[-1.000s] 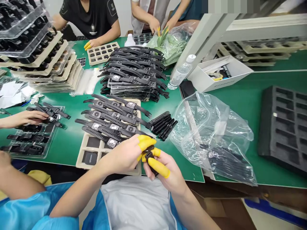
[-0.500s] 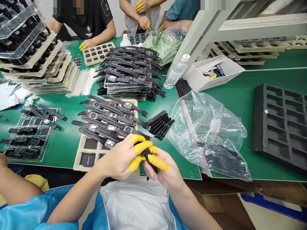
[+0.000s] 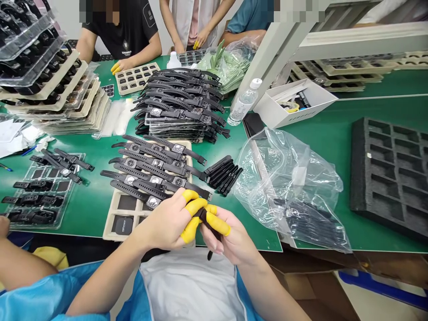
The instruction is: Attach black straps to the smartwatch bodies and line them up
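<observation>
Left hand (image 3: 172, 218), closed, pinches one end of a black watch strap (image 3: 211, 229) between fingertips in yellow finger cots (image 3: 190, 230). Right hand (image 3: 234, 234), likewise closed, grips the same strap from the opposite side, thumb laid across it. The strap is thus held between both hands, by the near edge of the green surface (image 3: 261, 235). Its free end now hangs plainly below the right hand, which suggests that the strap is being shifted within the grip and that the fingertip work is unfinished; whether a watch case is attached cannot be told. Half a second earlier, only a small tip showed there. Just beyond, a beige tray (image 3: 109, 226) bears slanting rows of watches (image 3: 155, 162), backs upward, unaltered from the earlier view. To its right lies a fan of loose straps (image 3: 224, 176), beside a clear plastic bag (image 3: 299, 154). Behind the tray stands a stack of watch-laden trays (image 3: 180, 96). Farthest off, a standing co-worker's hands (image 3: 202, 38) are both lowered; in the earlier frame one was raised before the chest.
</observation>
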A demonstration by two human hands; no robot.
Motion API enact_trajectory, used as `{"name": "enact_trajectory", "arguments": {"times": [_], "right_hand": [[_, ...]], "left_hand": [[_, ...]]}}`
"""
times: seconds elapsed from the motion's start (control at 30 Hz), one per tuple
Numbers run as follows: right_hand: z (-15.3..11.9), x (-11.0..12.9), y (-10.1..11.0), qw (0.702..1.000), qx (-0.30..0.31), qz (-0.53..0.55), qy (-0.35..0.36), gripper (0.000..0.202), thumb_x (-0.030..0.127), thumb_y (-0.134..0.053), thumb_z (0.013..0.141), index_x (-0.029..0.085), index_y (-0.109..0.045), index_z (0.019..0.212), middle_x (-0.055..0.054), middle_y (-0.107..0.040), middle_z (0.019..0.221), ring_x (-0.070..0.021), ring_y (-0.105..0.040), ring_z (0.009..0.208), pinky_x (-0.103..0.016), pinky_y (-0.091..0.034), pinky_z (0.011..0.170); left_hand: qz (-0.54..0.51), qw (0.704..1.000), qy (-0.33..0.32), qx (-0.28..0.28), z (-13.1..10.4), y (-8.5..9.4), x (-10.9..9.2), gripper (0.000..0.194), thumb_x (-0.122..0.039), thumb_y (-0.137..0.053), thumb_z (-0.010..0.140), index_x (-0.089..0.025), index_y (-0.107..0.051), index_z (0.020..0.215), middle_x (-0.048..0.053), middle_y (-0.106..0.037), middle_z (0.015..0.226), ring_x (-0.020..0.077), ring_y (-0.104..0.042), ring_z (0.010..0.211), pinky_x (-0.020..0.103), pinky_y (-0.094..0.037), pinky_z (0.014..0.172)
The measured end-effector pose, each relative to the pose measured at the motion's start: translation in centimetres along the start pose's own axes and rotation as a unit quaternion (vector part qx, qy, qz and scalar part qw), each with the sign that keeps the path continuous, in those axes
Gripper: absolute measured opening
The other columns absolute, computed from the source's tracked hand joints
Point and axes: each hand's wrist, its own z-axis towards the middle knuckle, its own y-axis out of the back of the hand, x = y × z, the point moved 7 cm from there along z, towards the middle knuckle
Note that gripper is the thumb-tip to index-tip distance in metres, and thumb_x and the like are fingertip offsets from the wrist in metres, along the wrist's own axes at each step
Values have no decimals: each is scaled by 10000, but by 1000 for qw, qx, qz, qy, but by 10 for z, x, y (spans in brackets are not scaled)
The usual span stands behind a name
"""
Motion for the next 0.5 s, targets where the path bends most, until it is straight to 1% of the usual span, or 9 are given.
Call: {"name": "enact_trajectory", "arguments": {"times": [0.07,0.17,0.23,0.33,0.5], "right_hand": [[0,1,2,1000,1,-9,0,436,593,-736,933,189,-576,900,65,-563,476,-48,-296,338,-174,-278,352],[0,2,2,1000,8,-28,7,449,604,-727,940,180,-582,918,50,-599,491,-45,-320,338,-168,-276,353],[0,3,1,999,12,-41,15,457,610,-730,936,175,-587,930,29,-636,513,-48,-354,340,-167,-273,355],[0,3,-1,998,15,-47,25,464,616,-745,920,180,-584,927,5,-677,547,-62,-402,347,-174,-292,360],[1,3,-3,998,19,-37,42,436,597,-727,943,185,-589,913,4,-684,554,-63,-408,345,-179,-316,366]], "left_hand": [[21,1000,8,10,-1,-2,1,406,-215,-503,950,-95,-551,1334,187,-616,1146,300,-583,1044,452,-612,869],[31,999,23,15,-1,-4,4,397,-236,-515,959,-112,-565,1332,176,-619,1131,296,-588,1037,441,-612,856],[3,1000,18,10,0,-3,3,399,-243,-501,973,-128,-548,1351,164,-620,1132,286,-592,1043,436,-609,874],[-49,999,-2,-13,1,3,1,393,-228,-467,999,-131,-515,1377,161,-629,1148,273,-593,1058,433,-599,918],[-83,996,-7,-31,2,7,-1,409,-217,-444,1022,-153,-492,1423,168,-632,1188,275,-603,1088,439,-591,937]]}}
